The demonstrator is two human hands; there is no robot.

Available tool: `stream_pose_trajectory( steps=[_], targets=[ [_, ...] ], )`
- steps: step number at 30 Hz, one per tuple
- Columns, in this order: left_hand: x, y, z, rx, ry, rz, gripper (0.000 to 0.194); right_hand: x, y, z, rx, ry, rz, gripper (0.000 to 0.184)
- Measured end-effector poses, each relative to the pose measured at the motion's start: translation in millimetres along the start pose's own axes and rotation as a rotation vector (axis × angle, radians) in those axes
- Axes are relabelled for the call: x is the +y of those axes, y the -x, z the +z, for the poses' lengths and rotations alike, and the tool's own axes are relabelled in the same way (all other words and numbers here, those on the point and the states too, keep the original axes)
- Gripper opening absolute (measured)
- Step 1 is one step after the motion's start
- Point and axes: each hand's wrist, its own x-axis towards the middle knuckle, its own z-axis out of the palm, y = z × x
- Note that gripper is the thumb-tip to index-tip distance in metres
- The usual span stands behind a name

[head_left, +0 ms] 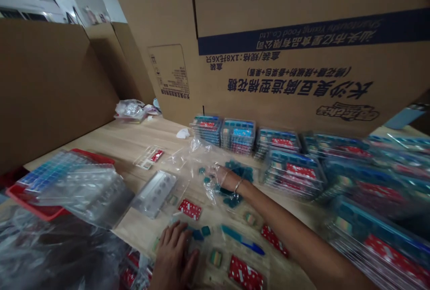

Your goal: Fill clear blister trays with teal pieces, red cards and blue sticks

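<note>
1 clear bag [198, 150] by many teal pcs [242, 171] is touched by R hand [225, 179], fingers curled, grip can't be told, & L hand [174, 254], fingers slightly apart, hold unclear, is placed beside 2 teal bits [205, 231], w/ 3 red pkts [190, 209] nearby.

Behind rear edge of tabletop [114, 140]: carton [275, 101]. Before carton: row of stacked packs [238, 136], continuing toward right edge. At left edge: shallow tray [55, 212], with moulded sheets [53, 169] on it. To its right: moulded tray [156, 193]. Mid-tabletop: right hand [225, 177] among loose pieces [243, 171], plastic bag [184, 157] just left. Near front edge: left hand [174, 252], sachet [245, 273] to its right.
</note>
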Motion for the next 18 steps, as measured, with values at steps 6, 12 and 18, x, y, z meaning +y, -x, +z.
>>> stream_pose_trajectory(
  steps=[6, 12, 18],
  targets=[
    [-11, -9, 0.0, 0.052, 0.033, 0.052, 0.03, -5, 62, -37, 0.013, -0.05, 0.05, 0.021],
    [7, -28, -15.6, 0.063, 0.512, -0.306, 0.032, -38, 104, -57, 0.311, -0.472, 0.059, 0.017],
    [57, -98, -28.4, -0.32, 1.862, -0.871, 0.033, -94, 107, -39, 0.202, -0.563, -0.08, 0.037]
  ],
)
